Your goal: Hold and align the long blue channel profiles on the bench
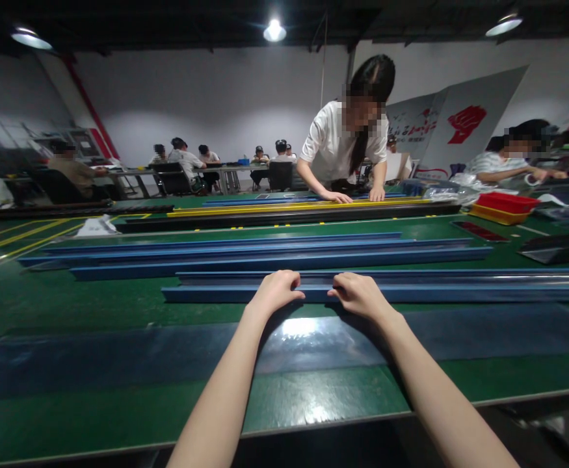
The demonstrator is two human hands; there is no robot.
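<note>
A long blue channel-shaped profile (460,294) lies crosswise on the green table. My left hand (279,290) is closed over it, fingers curled into the channel and thumb at the near wall. A short way to the right, my right hand (357,292) grips the same profile in a like way, thumb pointing inward. The fingertips of both hands are partly hidden inside the channel. Under my forearms a flat, shiny clear plastic strip (132,351) stretches along the table. Further off, several more blue profiles (284,260) rest parallel to the held one.
The green table (93,422) ends at a pale front edge close to me. Across it a co-worker (347,136) leans over yellow and black profiles (245,211). Red and yellow bins (503,207) stand at the right, near a dark red phone-like slab (480,231) and another seated person (508,159).
</note>
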